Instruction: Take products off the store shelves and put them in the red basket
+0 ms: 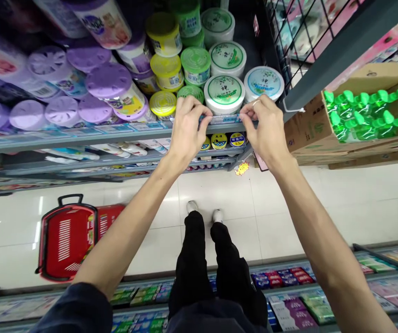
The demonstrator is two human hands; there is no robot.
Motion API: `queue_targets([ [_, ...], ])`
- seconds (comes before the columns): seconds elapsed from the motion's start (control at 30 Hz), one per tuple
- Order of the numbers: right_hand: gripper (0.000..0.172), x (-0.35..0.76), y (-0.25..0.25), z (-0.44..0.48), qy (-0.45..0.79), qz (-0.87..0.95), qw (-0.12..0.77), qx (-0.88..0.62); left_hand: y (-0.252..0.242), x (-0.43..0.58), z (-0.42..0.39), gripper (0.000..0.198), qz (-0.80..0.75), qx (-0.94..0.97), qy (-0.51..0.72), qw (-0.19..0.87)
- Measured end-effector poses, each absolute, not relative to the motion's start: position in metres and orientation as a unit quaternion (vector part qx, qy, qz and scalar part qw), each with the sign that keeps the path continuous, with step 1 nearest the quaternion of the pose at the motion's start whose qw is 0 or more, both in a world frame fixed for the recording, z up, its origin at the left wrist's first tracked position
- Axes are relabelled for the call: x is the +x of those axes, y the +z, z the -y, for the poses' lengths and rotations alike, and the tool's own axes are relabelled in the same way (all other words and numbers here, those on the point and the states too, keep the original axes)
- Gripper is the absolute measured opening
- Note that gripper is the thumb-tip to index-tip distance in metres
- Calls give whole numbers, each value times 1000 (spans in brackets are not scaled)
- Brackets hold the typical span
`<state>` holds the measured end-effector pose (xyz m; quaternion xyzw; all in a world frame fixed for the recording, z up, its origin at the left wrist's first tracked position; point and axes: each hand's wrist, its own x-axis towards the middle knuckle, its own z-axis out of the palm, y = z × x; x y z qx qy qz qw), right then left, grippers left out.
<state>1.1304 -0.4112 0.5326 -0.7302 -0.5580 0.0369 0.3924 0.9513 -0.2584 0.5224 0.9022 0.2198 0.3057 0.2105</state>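
My left hand and my right hand are raised to the front edge of a grey metal store shelf. Fingers of both hands pinch a paper price label in the shelf's rail, from either side. Directly behind the label stands a white-lidded round tub, among stacked air freshener tubs. Purple-lidded tubs fill the left part of the shelf, and yellow-lidded and green-lidded tubs stand near my hands. Small round tins sit on the shelf below.
A red shopping basket lies on the white tile floor at left, and a yellow star tag hangs below the shelf. At right, a cardboard box holds green-capped bottles. Boxed goods fill a low shelf behind my black-trousered legs.
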Motion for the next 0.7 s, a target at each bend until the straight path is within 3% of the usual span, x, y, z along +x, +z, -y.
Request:
queue_targets([
  [0.27, 63, 1129, 547, 404, 11, 574, 327, -751, 513, 957, 245, 39, -204, 907, 295, 220],
  [0.4, 45, 1102, 528, 426, 2, 532, 387, -753, 533, 946, 270, 35, -193, 907, 316, 201],
  [0.47, 42, 1063, 507, 457, 61, 465, 410, -782, 535, 920, 301, 29, -209, 902, 321, 197],
  [0.5, 43, 1036, 496, 477, 136, 419, 388, -809, 530, 900, 320, 26, -225, 898, 321, 201],
  [0.57, 48, 974, 474, 525, 357, 335, 245, -837, 507, 844, 361, 21, -262, 894, 282, 228],
  [0.7, 45, 855, 441, 626, 476, 320, 75, -816, 429, 693, 429, 29, -397, 871, -23, 290],
])
